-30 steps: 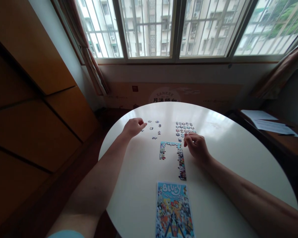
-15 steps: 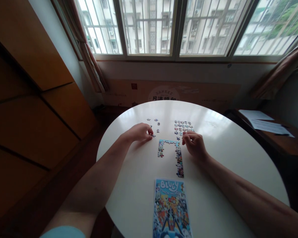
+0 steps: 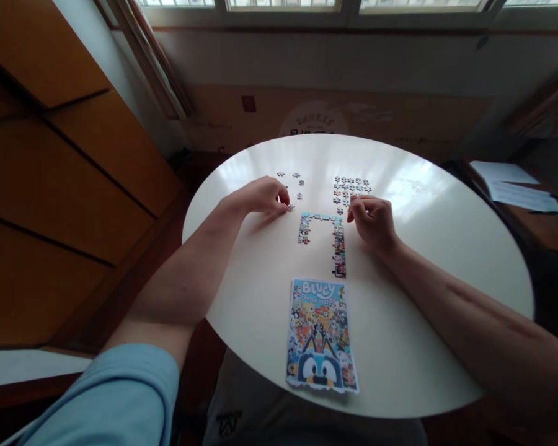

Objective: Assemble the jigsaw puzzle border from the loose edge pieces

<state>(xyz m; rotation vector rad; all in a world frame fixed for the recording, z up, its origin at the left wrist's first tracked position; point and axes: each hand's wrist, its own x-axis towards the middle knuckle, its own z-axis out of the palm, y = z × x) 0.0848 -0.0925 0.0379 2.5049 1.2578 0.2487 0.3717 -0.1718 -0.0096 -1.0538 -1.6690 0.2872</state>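
My left hand (image 3: pixel 266 194) is at the left of the loose pieces, fingers bent down and pinched at a small jigsaw puzzle piece (image 3: pixel 291 207) on the table. Closed with curled fingers, my right hand (image 3: pixel 372 218) rests beside the block of loose puzzle pieces (image 3: pixel 351 181); whatever its fingertips hold, if anything, is hidden. Between the hands lies a partly joined puzzle frame (image 3: pixel 340 251), with a top edge, a short left side and a longer right side. Nearer to me is a colourful picture sheet (image 3: pixel 320 334) reading "Bluey".
Several scattered puzzle pieces (image 3: pixel 296 175) lie beyond my left hand. Everything stands on a round white table (image 3: pixel 418 347). Papers and a pen lie on a brown side desk (image 3: pixel 506 220) at the right. Wooden cabinets (image 3: pixel 37 217) are on the left.
My view has tilted downward, so more of the picture sheet and the near table edge shows. Both hands stay at about the same places on the table.
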